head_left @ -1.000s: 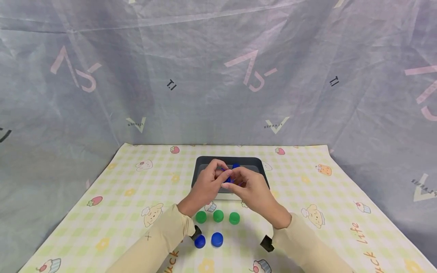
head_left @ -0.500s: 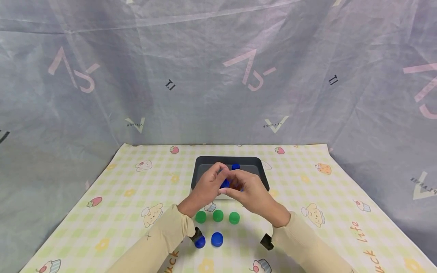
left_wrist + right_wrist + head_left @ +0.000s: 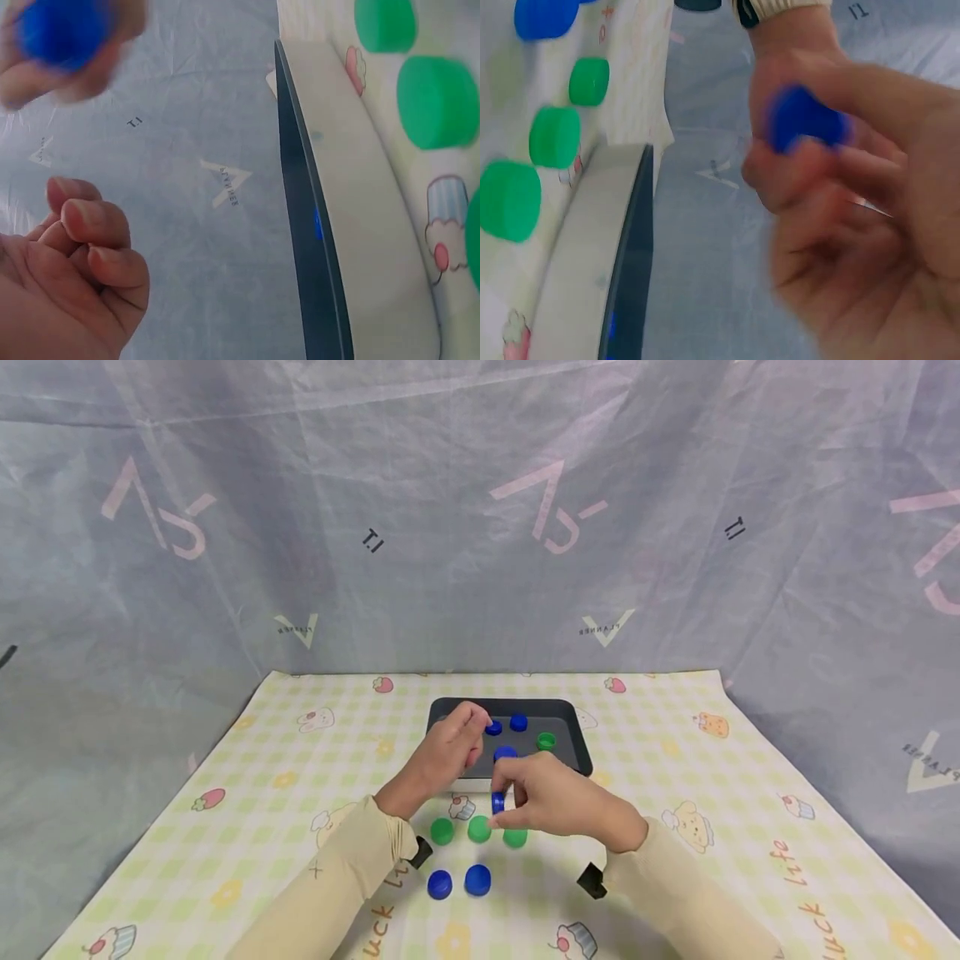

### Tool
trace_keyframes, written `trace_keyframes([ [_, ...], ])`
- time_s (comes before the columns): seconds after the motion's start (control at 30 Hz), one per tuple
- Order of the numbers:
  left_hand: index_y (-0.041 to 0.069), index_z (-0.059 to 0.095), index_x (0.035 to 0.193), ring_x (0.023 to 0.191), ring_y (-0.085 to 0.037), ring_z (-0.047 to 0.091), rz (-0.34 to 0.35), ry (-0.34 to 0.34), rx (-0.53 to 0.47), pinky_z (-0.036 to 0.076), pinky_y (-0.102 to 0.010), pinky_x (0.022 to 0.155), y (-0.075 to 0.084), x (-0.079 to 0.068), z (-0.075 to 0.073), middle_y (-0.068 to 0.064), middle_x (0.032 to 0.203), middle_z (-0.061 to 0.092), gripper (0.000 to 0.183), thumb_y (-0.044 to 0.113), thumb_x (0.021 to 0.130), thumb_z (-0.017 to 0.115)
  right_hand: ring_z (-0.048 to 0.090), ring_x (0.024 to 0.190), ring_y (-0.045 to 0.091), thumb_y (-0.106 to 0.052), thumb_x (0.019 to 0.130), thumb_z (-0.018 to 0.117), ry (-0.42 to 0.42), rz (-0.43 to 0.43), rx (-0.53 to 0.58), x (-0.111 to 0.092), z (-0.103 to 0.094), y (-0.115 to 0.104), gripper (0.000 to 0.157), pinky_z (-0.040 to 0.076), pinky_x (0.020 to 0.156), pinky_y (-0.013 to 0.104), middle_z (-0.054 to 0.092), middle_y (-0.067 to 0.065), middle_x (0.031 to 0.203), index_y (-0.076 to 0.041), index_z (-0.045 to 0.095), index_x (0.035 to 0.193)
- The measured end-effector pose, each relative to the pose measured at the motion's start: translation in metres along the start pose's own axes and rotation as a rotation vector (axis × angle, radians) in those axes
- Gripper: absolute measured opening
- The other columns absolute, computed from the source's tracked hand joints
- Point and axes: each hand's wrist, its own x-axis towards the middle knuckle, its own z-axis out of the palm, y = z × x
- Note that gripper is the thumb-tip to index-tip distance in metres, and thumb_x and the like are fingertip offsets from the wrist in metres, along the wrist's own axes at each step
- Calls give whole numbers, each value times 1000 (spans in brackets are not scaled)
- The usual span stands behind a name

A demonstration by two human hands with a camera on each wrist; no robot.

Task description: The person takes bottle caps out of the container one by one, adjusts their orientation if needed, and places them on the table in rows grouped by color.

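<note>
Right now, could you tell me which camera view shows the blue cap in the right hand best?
The head view: the blue cap is sharp, pinched on edge by the right hand above the green caps. The right wrist view shows it blurred between fingertips; the left wrist view catches it blurred in the top corner.

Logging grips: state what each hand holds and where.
The right hand pinches a blue cap by its edges between fingertips. The left hand holds nothing.
</note>
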Motion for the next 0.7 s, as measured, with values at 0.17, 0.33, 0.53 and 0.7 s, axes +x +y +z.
trace_keyframes([
  [0.17,15,53,108,48,-18,41,-10,-8,27,35,-27,48,-2,0,-1,-2,62,48,30,41,108,39,53,63,1,-28,85,81,-235,88,-135,-1,2,1,19,47,61,20,59,-17,75,-23,63,84],
  [0.33,19,54,107,54,-17,44,-16,-11,140,37,-28,54,-1,2,-2,0,67,50,29,46,105,45,41,55,4,-28,81,84,-368,272,-313,-4,15,-8,30,36,54,21,47,-12,61,-20,56,73],
  [0.53,19,57,102,60,-14,45,-19,-19,266,39,-29,60,-3,1,-4,3,73,51,18,37,102,58,40,53,7,-28,77,87,-457,373,-395,-5,33,-14,35,35,53,22,49,-8,58,-17,55,68],
  [0.7,19,58,99,61,-14,46,-27,-36,312,39,-29,60,-5,0,-5,3,75,52,15,35,101,60,43,54,8,-33,76,88,-490,392,-430,-4,43,-11,36,38,54,23,53,-7,62,-17,56,70],
])
